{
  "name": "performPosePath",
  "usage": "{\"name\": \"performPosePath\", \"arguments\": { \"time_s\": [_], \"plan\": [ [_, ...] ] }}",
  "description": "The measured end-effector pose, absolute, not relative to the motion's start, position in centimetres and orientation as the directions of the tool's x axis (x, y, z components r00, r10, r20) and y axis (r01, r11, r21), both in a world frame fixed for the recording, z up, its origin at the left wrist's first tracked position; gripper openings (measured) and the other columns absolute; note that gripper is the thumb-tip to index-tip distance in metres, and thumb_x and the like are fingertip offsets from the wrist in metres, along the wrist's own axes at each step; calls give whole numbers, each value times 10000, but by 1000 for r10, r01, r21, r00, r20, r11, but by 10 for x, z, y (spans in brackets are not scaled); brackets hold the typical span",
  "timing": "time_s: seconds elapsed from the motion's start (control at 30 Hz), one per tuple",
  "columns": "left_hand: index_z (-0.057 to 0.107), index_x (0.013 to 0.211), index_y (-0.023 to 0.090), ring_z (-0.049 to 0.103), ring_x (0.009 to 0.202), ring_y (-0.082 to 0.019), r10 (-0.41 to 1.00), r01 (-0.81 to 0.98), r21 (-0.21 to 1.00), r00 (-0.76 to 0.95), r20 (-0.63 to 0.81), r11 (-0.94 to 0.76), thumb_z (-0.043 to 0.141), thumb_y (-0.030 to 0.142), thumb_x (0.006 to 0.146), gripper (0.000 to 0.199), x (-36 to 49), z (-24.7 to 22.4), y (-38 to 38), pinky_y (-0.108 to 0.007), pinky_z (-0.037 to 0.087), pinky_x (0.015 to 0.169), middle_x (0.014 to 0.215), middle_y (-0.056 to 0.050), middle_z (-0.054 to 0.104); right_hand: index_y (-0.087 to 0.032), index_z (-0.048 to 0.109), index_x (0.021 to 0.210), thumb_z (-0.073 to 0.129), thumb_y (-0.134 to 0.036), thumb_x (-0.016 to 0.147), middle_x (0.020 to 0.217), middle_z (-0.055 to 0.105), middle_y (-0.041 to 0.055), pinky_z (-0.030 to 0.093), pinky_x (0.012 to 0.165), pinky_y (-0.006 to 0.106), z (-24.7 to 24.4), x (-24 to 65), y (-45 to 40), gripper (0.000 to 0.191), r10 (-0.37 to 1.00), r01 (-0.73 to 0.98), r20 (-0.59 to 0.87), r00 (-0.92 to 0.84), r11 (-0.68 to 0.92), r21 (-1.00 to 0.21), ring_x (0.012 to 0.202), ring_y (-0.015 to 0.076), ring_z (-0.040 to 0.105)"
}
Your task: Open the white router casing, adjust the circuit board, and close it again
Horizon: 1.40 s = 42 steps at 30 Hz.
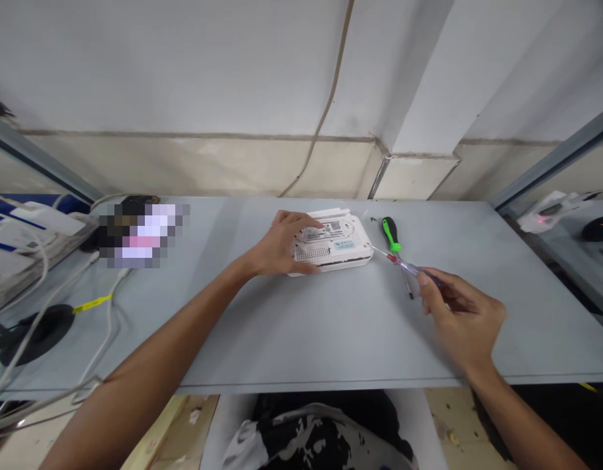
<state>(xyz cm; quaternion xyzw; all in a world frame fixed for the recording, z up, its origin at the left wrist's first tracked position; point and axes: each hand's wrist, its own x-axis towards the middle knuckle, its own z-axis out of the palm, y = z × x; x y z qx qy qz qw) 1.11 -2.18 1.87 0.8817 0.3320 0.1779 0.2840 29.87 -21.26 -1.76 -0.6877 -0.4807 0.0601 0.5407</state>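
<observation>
A white router (pixel 336 251) lies upside down on the table, its underside showing labels and rows of vent holes. My left hand (pixel 281 245) grips it from the left, with the fingers over its top surface. My right hand (pixel 460 313) pinches a clear-handled tester screwdriver (pixel 409 266) with a red collar, and its thin shaft points left, its tip near the router's right edge. Just below that shaft lies a green-and-black screwdriver (pixel 391 235), its metal shaft running down toward the near side. The tester crosses above it, and I cannot tell if they touch.
The pale grey table (pixel 311 346) has a front edge below my arms. White cables, a black round cable grommet (pixel 39 334) and white devices (pixel 29 245) sit at the left. A pixelated blurred object (pixel 142 235) stands at the back left. A wall rises behind.
</observation>
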Motion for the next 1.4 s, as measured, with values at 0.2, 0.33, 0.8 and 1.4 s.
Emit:
{"name": "performPosePath", "arguments": {
  "time_s": [0.2, 0.33, 0.8, 1.4],
  "plan": [
    [476, 1577, 277, 335, 1450, -428, 708, 549, 558, 699, 101, -622, 891, 680, 675, 1071, 18, 13, -28, -655, 327, 1203, 1534, -146, 521, -197, 839, 1023, 791, -400, 912, 630, 663, -26, 478, 489, 244, -20, 300, -212, 237, 727, 567, 428, 537, 65, -821, 498, 93, 578],
    [473, 1567, 276, 347, 1438, -423, 708, 538, 564, 695, 123, -626, 900, 590, 695, 1020, 22, 9, -29, -653, 297, 1203, 1522, -128, 567, -183, 837, 1023, 787, -392, 914, 626, 661, -24, 485, 500, 250, -21, 301, -211, 241, 726, 566, 435, 532, 77, -821, 499, 97, 577],
    [597, 1228, 311, 388, 1419, -354, 700, 468, 714, 713, 42, -521, 910, 351, 668, 643, 13, 27, -29, -539, 504, 1076, 1425, -92, 564, -187, 833, 1002, 812, -353, 895, 626, 663, -31, 466, 472, 244, -23, 301, -209, 198, 693, 491, 428, 580, 121, -863, 483, 91, 561],
    [702, 1225, 289, 676, 1219, -298, 789, 151, 963, 608, 89, -225, 912, 430, 742, 546, 0, 34, -14, -433, 566, 964, 1412, -73, 689, -201, 819, 1082, 770, -365, 942, 715, 729, 1, 558, 544, 258, -29, 308, -211, 221, 786, 581, 420, 453, 97, -808, 561, 125, 658]
  ]
}}
